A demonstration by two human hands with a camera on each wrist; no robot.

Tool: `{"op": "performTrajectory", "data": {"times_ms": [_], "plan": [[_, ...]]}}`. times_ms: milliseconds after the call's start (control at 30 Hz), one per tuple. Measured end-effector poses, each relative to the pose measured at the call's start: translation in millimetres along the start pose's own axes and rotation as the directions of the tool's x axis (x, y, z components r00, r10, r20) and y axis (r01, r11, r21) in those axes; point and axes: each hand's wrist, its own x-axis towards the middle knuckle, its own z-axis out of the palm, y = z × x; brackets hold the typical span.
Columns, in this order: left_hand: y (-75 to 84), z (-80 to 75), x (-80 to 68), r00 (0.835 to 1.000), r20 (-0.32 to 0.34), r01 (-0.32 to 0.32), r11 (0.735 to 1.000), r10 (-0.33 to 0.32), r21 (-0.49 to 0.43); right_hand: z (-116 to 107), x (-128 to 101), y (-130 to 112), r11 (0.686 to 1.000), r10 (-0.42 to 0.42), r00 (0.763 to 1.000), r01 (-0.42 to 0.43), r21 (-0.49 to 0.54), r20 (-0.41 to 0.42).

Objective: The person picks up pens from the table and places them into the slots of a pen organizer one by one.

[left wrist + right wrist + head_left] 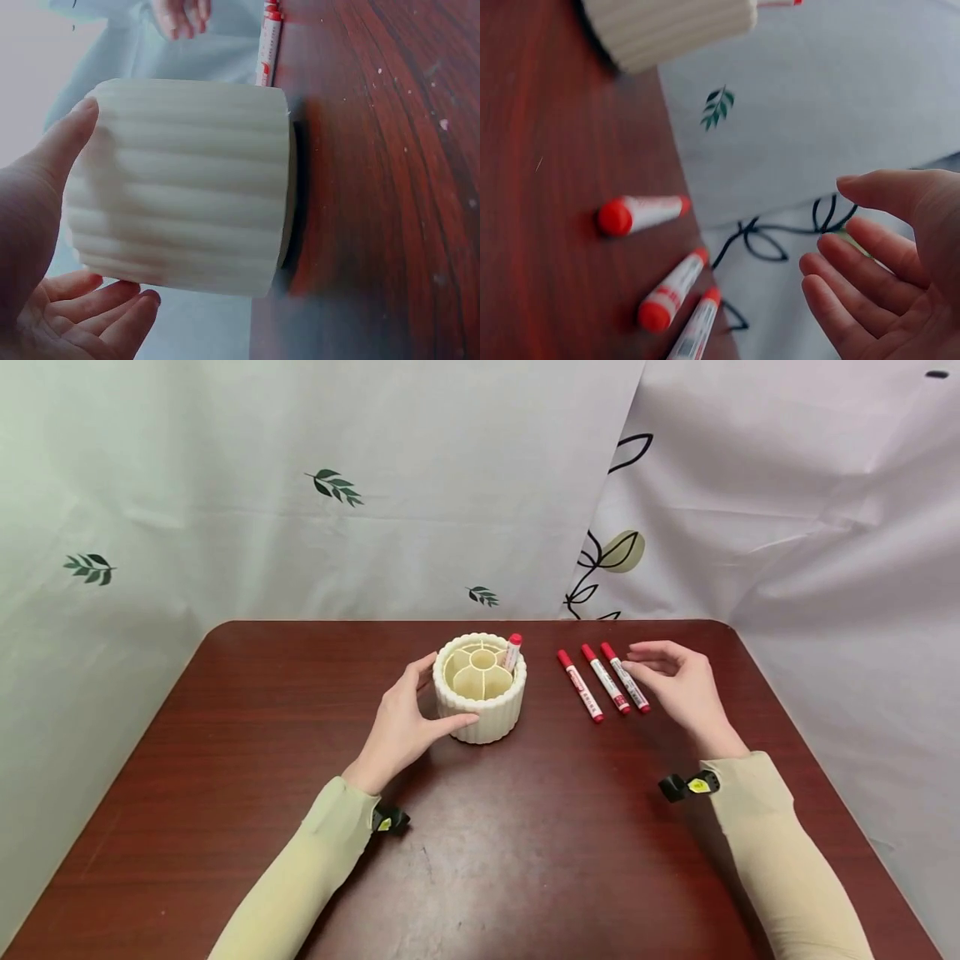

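A cream, ribbed, round pen holder (pixel 487 720) with several compartments stands on the table. One red-capped whiteboard marker (pixel 513 652) leans upright in its right-hand compartment. My left hand (pixel 401 718) grips the holder from the left, the thumb across its near side and the fingers round the far side. To the right lie three red-and-white markers side by side: the left one (pixel 580 687), the middle one (pixel 606 680) and the right one (pixel 626 678). Beside the right one hovers my right hand (pixel 681 687); in the right wrist view its relaxed fingers (pixel 855 277) hold nothing.
The dark red-brown wooden table (pixel 480 860) carries all of these. Behind it hangs a pale curtain (pixel 420 527) with leaf prints. A black strap with a small camera (pixel 690 786) sits on the right wrist, and another (pixel 390 819) on the left.
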Motion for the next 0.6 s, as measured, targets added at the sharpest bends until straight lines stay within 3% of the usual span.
{"op": "performTrajectory", "data": {"times_ms": [333,600], "plan": [[1.8,-5.9,-4.0,1.000,-0.025,-0.014,1.000,0.013,-0.027,-11.3,-2.6,26.9,0.986,0.053,0.997,-0.044,-0.158,0.052],[4.0,-1.3,9.5,0.999,0.040,0.023,0.999,-0.024,0.023,-9.5,1.2,45.1,0.960,0.080,0.994,-0.057,-0.275,0.073]]}}
